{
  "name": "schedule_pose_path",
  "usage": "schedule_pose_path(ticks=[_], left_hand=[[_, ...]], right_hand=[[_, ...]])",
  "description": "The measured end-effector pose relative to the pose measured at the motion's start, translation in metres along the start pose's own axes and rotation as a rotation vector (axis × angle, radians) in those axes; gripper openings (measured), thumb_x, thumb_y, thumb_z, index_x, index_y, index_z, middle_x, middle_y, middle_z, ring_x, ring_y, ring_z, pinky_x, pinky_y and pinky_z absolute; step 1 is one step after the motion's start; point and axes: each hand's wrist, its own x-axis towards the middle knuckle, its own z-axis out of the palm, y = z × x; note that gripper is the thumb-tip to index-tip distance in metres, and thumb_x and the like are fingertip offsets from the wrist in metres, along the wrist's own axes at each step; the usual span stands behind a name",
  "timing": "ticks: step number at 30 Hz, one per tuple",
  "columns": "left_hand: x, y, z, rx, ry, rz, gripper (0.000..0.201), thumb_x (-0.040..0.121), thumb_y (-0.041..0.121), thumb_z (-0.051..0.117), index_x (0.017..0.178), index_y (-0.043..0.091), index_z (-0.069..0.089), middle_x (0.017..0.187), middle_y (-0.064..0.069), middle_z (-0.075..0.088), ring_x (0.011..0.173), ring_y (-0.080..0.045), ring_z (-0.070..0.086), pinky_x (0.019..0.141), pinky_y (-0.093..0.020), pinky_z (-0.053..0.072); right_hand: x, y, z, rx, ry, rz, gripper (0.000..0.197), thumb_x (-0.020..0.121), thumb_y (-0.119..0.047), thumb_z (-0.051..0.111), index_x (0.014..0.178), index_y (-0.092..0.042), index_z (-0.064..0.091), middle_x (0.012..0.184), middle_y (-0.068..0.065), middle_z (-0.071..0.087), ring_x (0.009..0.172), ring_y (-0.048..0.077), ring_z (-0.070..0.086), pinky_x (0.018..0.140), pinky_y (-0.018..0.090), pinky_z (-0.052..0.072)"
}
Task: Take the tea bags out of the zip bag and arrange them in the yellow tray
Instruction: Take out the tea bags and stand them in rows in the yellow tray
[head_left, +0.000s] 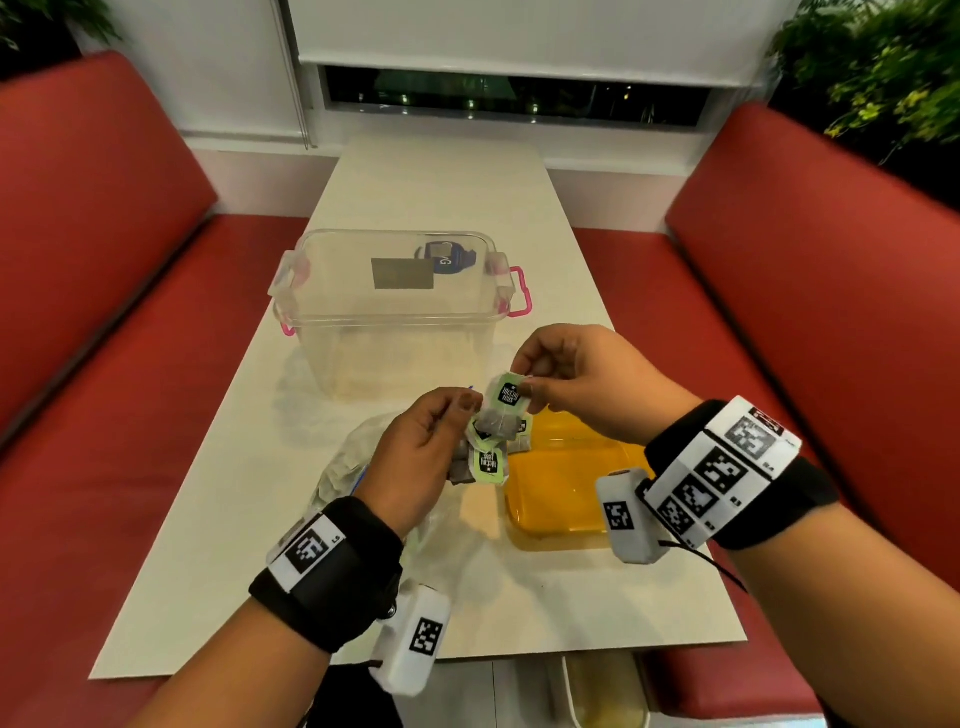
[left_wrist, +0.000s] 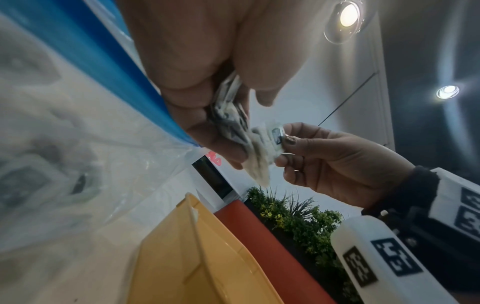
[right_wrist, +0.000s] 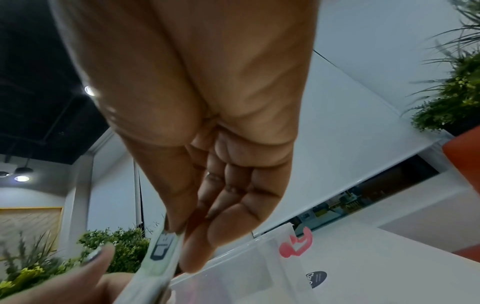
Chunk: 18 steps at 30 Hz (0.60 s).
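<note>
On my feed, biggest first: white table (head_left: 426, 176) runs between two red bench seats (head_left: 98, 249). Clear plastic box (head_left: 384, 312) with pink latches stands mid-table, open top, a dark label on its far wall.

Yellow tray (head_left: 561, 488) sits near the table's right edge, just under the right wrist. I see nothing lying flat in the part I can see; a couple of tea bag corners overlap its near-left rim, but those hang from the hand cluster, not resting as far as I can tell.

Zip bag (head_left: 343, 467) is crumpled clear plastic with a blue zip strip, on the table under and left of the left hand, just beside the tray. Left wrist view shows blurred shapes still inside it.

Left hand (head_left: 421, 452) is clenched around a bunch of tea bags (head_left: 488, 441), held above the gap between zip bag and tray.

Right hand (head_left: 582, 384) pinches the top tea bag's green tag (head_left: 508, 392) between thumb and fingertips, other fingers curled. Both hands are touching the same bunch, off the table.
</note>
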Motion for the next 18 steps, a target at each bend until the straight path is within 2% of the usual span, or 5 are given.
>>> schedule_pose_path(ticks=[3, 6, 10, 14, 18], left_hand=[[0.002, -0.004, 0.002, 0.120, -0.045, 0.021, 0.022, 0.090, 0.028, 0.063, 0.109, 0.017, 0.064, 0.104, -0.011, 0.069, 0.090, -0.030, 0.071, 0.068, -0.042, 0.060], [0.002, -0.007, 0.007, 0.277, -0.048, 0.060, 0.011, 0.093, 0.022, 0.062, 0.103, 0.021, 0.067, 0.093, -0.003, 0.068, 0.086, -0.023, 0.070, 0.069, -0.044, 0.061], [0.007, -0.015, 0.009, 0.614, 0.080, 0.127, 0.009, 0.090, 0.027, 0.064, 0.097, 0.021, 0.063, 0.080, 0.009, 0.060, 0.074, -0.013, 0.060, 0.067, -0.032, 0.055], [0.010, -0.028, 0.004, 0.856, 0.174, 0.085, 0.018, 0.090, 0.032, 0.064, 0.100, 0.017, 0.059, 0.087, 0.005, 0.058, 0.078, -0.010, 0.051, 0.066, -0.018, 0.032], [0.008, -0.036, 0.009, 0.861, 0.135, -0.005, 0.030, 0.085, 0.041, 0.068, 0.101, 0.019, 0.057, 0.093, 0.005, 0.059, 0.083, -0.010, 0.054, 0.072, -0.020, 0.038]], right_hand=[[0.002, 0.000, -0.004, -0.041, -0.049, 0.009, 0.006, 0.087, -0.011, 0.066, 0.093, -0.011, 0.066, 0.075, 0.003, 0.072, 0.066, 0.012, 0.069, 0.066, 0.030, 0.055], [0.002, -0.002, -0.007, -0.181, -0.093, -0.006, 0.006, 0.086, -0.018, 0.068, 0.090, -0.014, 0.070, 0.075, -0.002, 0.071, 0.064, 0.005, 0.063, 0.065, 0.024, 0.052], [0.010, 0.000, -0.012, -0.307, -0.094, 0.024, 0.009, 0.083, -0.021, 0.072, 0.089, -0.015, 0.074, 0.077, -0.006, 0.068, 0.069, 0.008, 0.059, 0.065, 0.021, 0.047], [0.027, 0.016, -0.012, -0.492, -0.157, 0.089, 0.007, 0.083, -0.020, 0.072, 0.089, -0.017, 0.074, 0.069, -0.014, 0.057, 0.064, 0.002, 0.051, 0.053, 0.013, 0.032], [0.046, 0.031, 0.005, -0.621, -0.279, 0.160, 0.010, 0.083, -0.017, 0.071, 0.092, -0.013, 0.074, 0.075, -0.007, 0.059, 0.072, 0.010, 0.055, 0.053, 0.014, 0.035]])
